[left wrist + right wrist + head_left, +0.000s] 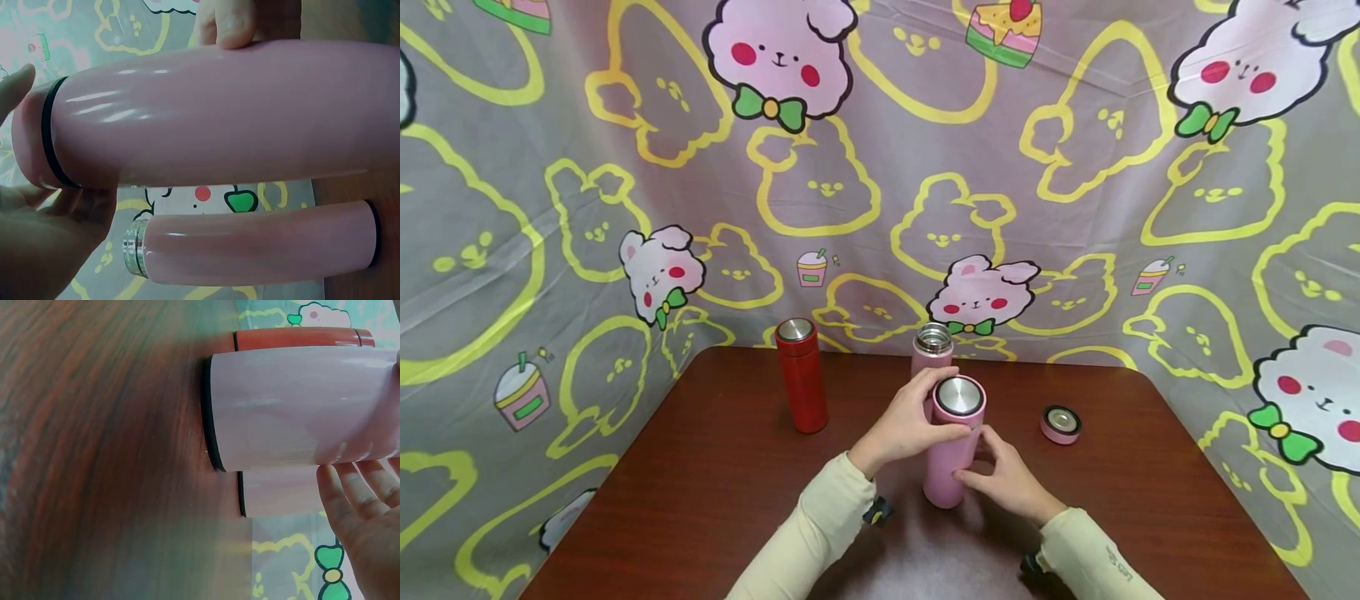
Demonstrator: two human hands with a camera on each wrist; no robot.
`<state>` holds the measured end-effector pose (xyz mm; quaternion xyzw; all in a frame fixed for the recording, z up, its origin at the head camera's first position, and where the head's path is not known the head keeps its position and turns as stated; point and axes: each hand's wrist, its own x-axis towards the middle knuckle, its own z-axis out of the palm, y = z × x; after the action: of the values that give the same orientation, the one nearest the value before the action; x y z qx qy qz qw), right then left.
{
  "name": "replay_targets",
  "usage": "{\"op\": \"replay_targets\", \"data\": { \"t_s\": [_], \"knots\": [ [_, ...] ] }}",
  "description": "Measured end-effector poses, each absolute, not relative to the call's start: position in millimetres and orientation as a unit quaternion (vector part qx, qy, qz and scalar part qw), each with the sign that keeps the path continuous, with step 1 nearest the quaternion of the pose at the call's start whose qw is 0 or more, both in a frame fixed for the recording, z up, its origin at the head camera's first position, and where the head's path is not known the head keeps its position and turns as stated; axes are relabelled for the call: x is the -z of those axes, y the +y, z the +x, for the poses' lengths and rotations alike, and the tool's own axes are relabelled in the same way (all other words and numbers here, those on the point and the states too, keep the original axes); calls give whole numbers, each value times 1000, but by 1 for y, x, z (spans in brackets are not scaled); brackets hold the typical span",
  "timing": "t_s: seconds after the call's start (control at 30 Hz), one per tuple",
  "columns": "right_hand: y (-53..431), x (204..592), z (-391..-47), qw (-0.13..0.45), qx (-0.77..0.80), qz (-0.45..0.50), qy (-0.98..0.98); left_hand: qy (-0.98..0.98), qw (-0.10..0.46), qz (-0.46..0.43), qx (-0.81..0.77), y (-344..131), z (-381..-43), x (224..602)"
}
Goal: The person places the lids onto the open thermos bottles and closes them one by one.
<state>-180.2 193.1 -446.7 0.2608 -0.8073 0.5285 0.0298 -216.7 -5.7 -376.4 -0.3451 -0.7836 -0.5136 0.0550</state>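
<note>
A closed pink thermos (pixel 950 471) stands upright near the middle of the table. My left hand (pixel 906 425) grips its lid (pixel 31 131) from the left, thumb on one side and fingers on the other. Lower down, my right hand (pixel 1011 479) holds the thermos body (pixel 294 409) from the right, with the thumb in front and the other fingers partly hidden behind. Just behind stands a second pink thermos (pixel 262 250), its steel neck (pixel 934 335) uncovered. A loose pink lid (pixel 1061 425) lies on the table to the right of my hands.
A red thermos (pixel 805 383) with its steel-topped lid on stands at the back left of the brown table (pixel 700 475). Behind and beside the table hangs a grey cloth (pixel 865 150) printed with cartoon animals.
</note>
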Motion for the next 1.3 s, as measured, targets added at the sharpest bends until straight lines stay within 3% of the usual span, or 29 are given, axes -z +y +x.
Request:
{"op": "replay_targets", "data": {
  "t_s": [0.37,0.73,0.87,1.13,1.3],
  "knots": [
    [194,448,-180,26,-526,256,-810,-772,66,-282,566,1,-215,379],
    [194,449,-181,22,-531,256,-808,-750,56,-308,582,-2,-216,385],
    [194,450,-182,22,-534,256,-806,-738,29,-312,598,-3,-218,386],
    [194,451,-181,22,-535,247,-808,-673,-76,-351,647,-5,-227,390],
    [193,449,-180,16,-536,239,-809,-658,-76,-379,647,-6,-233,392]
  ]
}}
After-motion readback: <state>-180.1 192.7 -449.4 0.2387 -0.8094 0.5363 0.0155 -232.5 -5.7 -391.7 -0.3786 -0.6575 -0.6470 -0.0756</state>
